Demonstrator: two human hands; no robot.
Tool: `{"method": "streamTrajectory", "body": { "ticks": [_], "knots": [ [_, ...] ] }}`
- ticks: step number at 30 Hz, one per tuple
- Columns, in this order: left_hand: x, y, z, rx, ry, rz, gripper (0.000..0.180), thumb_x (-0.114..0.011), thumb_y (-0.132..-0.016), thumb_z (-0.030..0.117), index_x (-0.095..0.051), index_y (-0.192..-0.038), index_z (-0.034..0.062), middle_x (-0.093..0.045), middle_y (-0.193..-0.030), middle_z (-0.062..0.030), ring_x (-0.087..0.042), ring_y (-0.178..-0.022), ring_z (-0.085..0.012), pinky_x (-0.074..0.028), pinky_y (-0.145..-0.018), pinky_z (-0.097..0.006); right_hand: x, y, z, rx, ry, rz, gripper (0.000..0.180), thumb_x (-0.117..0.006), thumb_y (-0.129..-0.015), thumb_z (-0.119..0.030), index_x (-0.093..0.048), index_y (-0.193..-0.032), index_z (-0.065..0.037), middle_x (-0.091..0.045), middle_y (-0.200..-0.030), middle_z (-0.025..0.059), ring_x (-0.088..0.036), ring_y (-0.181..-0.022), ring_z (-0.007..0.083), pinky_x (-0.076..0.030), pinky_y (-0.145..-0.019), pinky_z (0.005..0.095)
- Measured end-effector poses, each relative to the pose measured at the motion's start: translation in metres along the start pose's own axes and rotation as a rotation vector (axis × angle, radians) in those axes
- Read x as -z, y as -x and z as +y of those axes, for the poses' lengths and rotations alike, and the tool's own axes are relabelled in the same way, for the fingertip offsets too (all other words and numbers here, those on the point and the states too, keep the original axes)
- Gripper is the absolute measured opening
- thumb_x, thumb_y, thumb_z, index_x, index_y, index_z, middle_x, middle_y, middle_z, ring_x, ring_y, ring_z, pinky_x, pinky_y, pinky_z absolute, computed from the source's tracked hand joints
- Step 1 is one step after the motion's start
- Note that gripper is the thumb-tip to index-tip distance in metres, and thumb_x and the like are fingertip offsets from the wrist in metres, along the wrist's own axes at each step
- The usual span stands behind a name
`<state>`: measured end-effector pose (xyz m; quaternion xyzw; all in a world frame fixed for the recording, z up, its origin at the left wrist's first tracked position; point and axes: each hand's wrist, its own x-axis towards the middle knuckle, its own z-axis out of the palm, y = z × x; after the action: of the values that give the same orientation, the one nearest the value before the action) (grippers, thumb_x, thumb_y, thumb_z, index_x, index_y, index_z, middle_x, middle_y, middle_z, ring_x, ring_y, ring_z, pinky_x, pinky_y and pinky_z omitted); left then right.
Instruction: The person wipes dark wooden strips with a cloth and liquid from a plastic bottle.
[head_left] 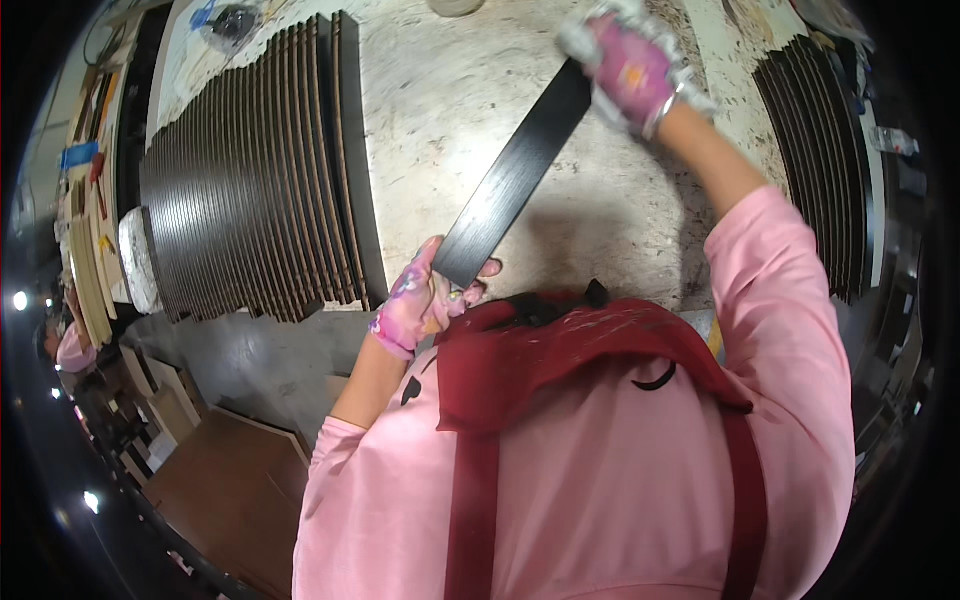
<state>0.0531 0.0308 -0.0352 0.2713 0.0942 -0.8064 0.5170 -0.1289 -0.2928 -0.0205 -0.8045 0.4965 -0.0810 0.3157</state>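
Observation:
A narrow black wooden board (515,180) slants across the space before me, its near end low and its far end up to the right. My left hand (425,298), in a stained pink glove, is closed around the near end, with fingertips showing past its right edge. At the far end is my right hand (635,72), gloved in pink and slightly blurred. Its fingers are closed on a crumpled white cloth (580,42), which lies against the board's tip. How the fingers sit under the cloth is hidden.
A long row of dark boards (250,170) stands packed on the left of the smeared white worktable (430,90). Another stack of dark boards (815,160) is at the right. A clear plastic bottle (232,25) lies at the back left. Brown panels (225,490) stand low on the left.

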Motion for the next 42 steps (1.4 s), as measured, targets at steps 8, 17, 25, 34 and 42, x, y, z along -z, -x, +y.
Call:
{"method": "streamTrajectory", "body": {
  "ticks": [8,17,25,34,42],
  "knots": [
    [0.033,0.002,-0.001,0.11,0.113,0.152,0.065,-0.026,-0.1,0.052,-0.039,-0.137,-0.0006,-0.056,-0.107,-0.0248,-0.053,-0.068,-0.0204,-0.043,-0.041,-0.021,-0.079,0.121,-0.09,0.705,0.157,-0.306,0.031,-0.05,-0.096,-0.031,-0.06,-0.109,-0.005,-0.065,-0.1,0.0136,-0.066,-0.088,0.0254,-0.054,-0.08,0.0397],
    [0.004,0.031,0.001,-0.073,-0.928,0.442,0.062,-0.041,-0.098,0.052,-0.051,-0.126,-0.0026,-0.066,-0.106,-0.0205,-0.063,-0.075,-0.019,-0.05,-0.07,-0.025,0.064,0.026,0.07,-0.067,-0.324,0.249,0.059,-0.068,-0.082,-0.041,-0.057,-0.122,0.002,-0.07,-0.097,0.0163,-0.068,-0.08,0.0246,-0.054,-0.077,0.0345],
    [-0.074,-0.022,-0.017,-0.87,-2.181,0.568,0.088,-0.081,-0.073,0.027,-0.036,-0.143,-0.0003,-0.054,-0.12,-0.0242,-0.053,-0.109,-0.0401,-0.044,-0.093,-0.044,0.015,0.174,0.058,0.069,0.028,0.112,0.05,-0.069,-0.082,-0.041,-0.058,-0.114,-0.005,-0.065,-0.101,0.0154,-0.066,-0.083,0.0299,-0.055,-0.072,0.0412],
    [-0.062,-0.108,0.044,-0.568,-1.773,0.419,0.069,-0.077,-0.08,0.02,-0.045,-0.138,0.0006,-0.056,-0.123,-0.0164,-0.057,-0.111,-0.0256,-0.045,-0.096,-0.037,0.0,0.208,0.048,0.404,0.129,-0.052,0.034,-0.065,-0.075,-0.019,-0.056,-0.103,-0.004,-0.059,-0.098,0.016,-0.066,-0.079,0.0335,-0.055,-0.065,0.0436],
    [-0.26,-0.191,-0.001,-0.472,-2.462,-0.445,0.072,-0.075,-0.078,0.021,-0.043,-0.142,0.0116,-0.048,-0.128,-0.0182,-0.048,-0.118,-0.0359,-0.039,-0.104,-0.041,-0.015,0.212,0.071,0.441,0.047,0.055,0.039,-0.071,-0.069,-0.02,-0.055,-0.102,-0.007,-0.056,-0.098,0.013,-0.065,-0.083,0.0309,-0.054,-0.067,0.0433]
  ]
}}
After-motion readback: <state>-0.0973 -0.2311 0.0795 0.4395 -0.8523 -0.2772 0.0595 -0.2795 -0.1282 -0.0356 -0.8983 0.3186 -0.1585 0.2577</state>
